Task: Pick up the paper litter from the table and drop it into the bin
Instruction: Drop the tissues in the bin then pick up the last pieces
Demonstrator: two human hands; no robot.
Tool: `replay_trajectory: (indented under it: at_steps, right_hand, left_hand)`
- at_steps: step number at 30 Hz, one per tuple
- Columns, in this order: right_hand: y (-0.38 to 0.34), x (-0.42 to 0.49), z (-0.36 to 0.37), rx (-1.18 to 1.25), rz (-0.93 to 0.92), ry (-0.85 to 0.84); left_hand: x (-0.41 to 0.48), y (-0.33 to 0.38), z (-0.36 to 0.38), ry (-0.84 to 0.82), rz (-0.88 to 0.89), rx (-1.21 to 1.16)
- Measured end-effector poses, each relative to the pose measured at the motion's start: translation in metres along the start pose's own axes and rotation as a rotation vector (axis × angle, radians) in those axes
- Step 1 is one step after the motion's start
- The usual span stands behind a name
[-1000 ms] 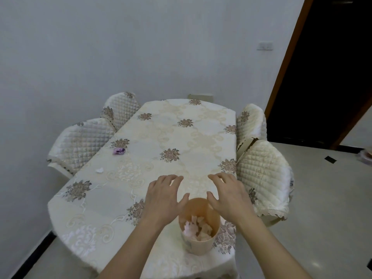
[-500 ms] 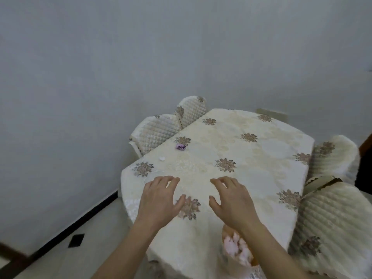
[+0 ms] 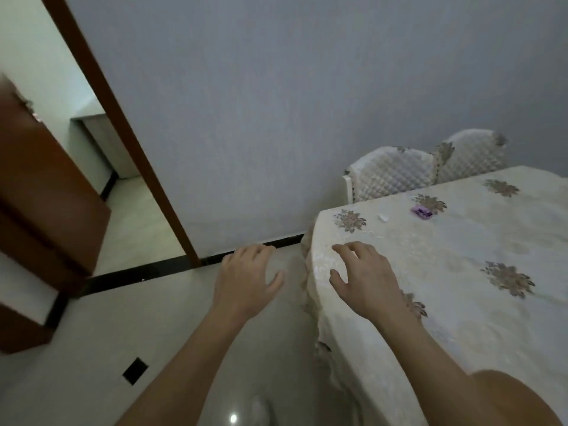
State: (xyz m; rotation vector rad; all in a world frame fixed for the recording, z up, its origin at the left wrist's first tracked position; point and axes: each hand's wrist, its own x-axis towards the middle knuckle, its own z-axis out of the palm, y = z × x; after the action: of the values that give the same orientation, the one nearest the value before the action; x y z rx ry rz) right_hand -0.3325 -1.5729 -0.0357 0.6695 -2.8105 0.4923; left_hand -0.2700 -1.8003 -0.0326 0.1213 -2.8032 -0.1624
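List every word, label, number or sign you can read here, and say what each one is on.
No text can be read anywhere in this view.
purple litter: any print is too small and blurred to read.
white scrap: no marks visible.
table: its cloth bears only floral motifs, no lettering.

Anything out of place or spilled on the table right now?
Two stray bits lie on the tablecloth near the chairs: a crumpled purple paper and a small white scrap beside it. Nothing looks spilled or damaged. The bin is out of view.
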Motion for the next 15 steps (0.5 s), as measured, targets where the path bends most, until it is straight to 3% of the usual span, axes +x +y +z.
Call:
replay_trajectory:
  at_steps: [7, 15]
  right_hand:
    - [-0.038, 0.046, 0.032, 0.009, -0.077, -0.031]
    - [-0.082, 0.152, 0.087, 0.041, -0.082, -0.037]
  left_hand:
    - [0.019, -0.056, 0.006, 0.001, -0.073, 0.002]
    - [0.102, -0.147, 0.036, -0.011, -0.081, -0.027]
